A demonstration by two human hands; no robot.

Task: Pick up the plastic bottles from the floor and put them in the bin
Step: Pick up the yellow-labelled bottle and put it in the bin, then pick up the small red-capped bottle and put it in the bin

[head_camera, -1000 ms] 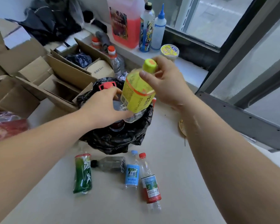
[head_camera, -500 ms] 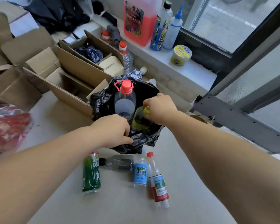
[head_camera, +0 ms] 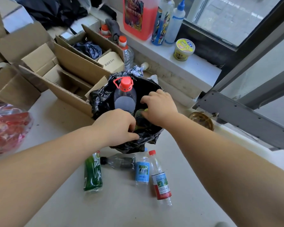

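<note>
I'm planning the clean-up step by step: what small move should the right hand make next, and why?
Probably lift the right hand out of the bin and reach for the red-label bottle on the floor: the yellow bottle already sits low inside the bag, and four bottles still lie in front of the bin.

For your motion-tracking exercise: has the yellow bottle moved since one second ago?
Yes. The yellow bottle has gone down from above the black-lined bin into it, beside the large red-capped bottle, under the right hand.

Bin (head_camera: 156, 89) under both hands; 4 bottles on floor (head_camera: 126, 174) just below grip; cardboard boxes (head_camera: 69, 63) left; windowsill (head_camera: 192, 63) behind.
</note>
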